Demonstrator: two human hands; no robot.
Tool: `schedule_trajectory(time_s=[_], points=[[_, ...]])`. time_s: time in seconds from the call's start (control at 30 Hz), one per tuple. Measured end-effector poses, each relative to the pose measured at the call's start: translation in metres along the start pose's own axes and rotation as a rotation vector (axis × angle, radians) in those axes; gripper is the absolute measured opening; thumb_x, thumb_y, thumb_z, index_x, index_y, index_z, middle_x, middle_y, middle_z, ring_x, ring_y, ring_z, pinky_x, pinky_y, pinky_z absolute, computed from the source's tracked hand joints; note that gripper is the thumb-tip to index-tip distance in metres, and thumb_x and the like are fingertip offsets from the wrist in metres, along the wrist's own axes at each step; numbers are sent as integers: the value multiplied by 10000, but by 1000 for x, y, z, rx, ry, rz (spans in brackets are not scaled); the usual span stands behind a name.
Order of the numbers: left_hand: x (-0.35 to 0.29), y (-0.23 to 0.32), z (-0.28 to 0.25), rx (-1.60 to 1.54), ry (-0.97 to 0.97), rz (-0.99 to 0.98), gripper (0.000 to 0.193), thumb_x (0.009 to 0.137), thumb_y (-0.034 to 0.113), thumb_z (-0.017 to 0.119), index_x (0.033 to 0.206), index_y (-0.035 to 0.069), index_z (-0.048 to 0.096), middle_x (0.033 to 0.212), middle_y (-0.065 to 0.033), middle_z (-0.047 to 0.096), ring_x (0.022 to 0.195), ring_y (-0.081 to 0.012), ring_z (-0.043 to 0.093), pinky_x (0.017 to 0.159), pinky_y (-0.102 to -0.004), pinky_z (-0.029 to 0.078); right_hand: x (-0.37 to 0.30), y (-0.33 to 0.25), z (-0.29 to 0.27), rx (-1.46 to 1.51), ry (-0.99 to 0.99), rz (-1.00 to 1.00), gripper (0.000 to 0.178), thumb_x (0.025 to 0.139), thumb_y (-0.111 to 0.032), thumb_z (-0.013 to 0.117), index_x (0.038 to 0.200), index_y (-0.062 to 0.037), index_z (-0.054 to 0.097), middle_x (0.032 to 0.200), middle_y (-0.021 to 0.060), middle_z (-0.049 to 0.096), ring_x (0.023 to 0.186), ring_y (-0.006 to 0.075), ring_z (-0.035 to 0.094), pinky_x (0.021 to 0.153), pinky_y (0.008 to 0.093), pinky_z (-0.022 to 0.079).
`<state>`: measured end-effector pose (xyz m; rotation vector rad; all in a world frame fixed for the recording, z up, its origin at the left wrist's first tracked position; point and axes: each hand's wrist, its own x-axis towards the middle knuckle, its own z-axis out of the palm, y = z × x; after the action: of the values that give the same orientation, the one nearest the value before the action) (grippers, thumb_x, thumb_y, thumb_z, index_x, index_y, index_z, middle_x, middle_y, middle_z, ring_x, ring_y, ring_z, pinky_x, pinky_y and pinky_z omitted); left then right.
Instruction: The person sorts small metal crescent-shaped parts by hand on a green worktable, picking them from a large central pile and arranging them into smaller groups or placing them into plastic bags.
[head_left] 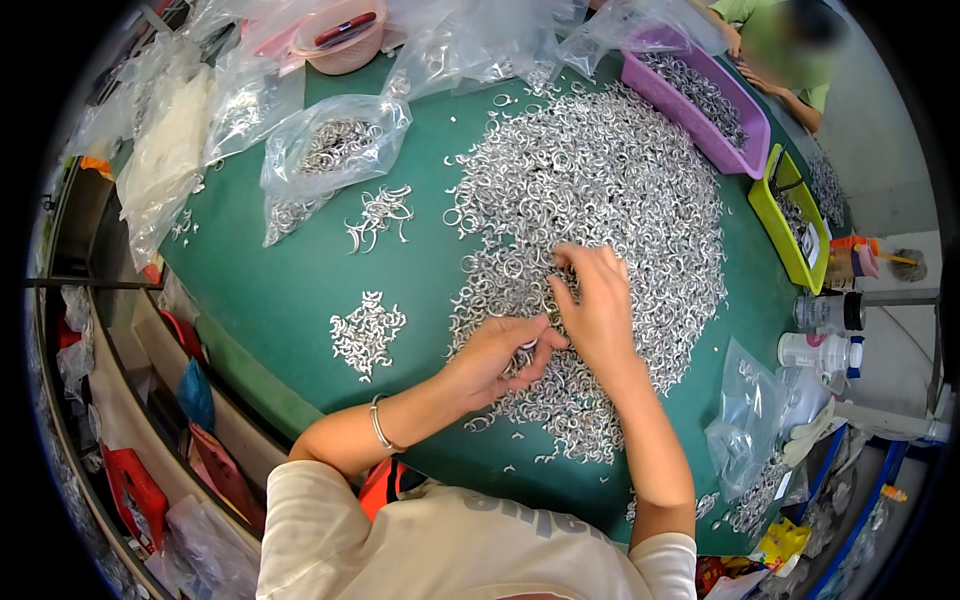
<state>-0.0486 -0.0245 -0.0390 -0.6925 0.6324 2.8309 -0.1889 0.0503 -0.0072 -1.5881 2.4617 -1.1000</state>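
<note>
A broad heap of small silver metal rings (600,170), many of them open hoops, covers the middle of the green table. Over the near left part of the heap, my left hand (500,360) is closed, with a few silver rings showing between its curled fingers and thumb. Beside it, my right hand (600,310) hovers low over the rings, thumb and bent fingers apart; I see nothing held there. To the left lie a small pile of silver pieces (366,335) and, farther back, another pile of larger curved pieces (380,215).
A clear plastic bag of rings (340,150) lies at the back left, near a pink bowl (345,45). Purple (745,150) and green (800,255) bins stand at the right, by bottles (820,350). Another person (785,50) sits across the far right corner.
</note>
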Motion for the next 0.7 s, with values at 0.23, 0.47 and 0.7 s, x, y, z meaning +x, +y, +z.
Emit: schedule_trajectory(time_s=[0.23, 0.47, 0.7], points=[[7, 27, -5, 1282, 529, 932, 129, 767, 84, 666, 865, 3, 648, 704, -76, 550, 555, -154, 538, 494, -282, 425, 4, 16, 1, 92, 22, 53, 212, 717, 35, 606, 915, -42, 607, 763, 51, 601, 709, 147, 520, 641, 276, 383], [27, 28, -9, 1561, 737, 774, 123, 754, 125, 657, 798, 17, 619, 760, -122, 559, 657, -321, 589, 577, -407, 468, -12, -2, -14, 464, -163, 243, 191, 733, 62, 578, 902, -24, 600, 741, 3, 594, 668, 48, 493, 589, 196, 387], [12, 40, -3, 492, 229, 318, 68, 771, 58, 566, 816, 22, 602, 723, -41, 561, 563, -202, 564, 407, -272, 381, -16, -6, -23, 724, -16, 342, 242, 762, 81, 555, 981, -20, 565, 752, -12, 586, 672, 45, 482, 629, 188, 383]])
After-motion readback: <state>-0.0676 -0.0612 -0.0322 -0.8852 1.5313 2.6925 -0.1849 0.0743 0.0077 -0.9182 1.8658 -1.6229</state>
